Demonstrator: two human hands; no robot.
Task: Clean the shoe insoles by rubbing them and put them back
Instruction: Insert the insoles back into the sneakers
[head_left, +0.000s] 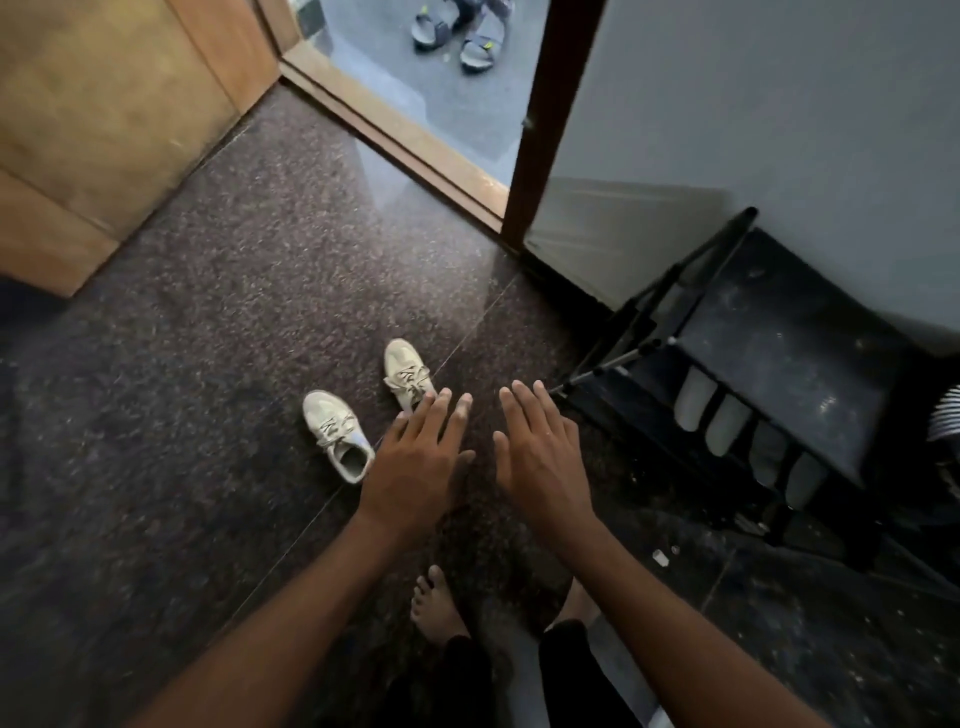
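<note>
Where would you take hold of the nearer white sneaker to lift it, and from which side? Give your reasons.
Probably the heel collar of the nearer sneaker. It stands upright, toe pointing away, its open mouth facing up at the near end. Come from above on the near side, thumb inside the opening, fingers behind the heel; the left hand hovers open closest to it.
</note>
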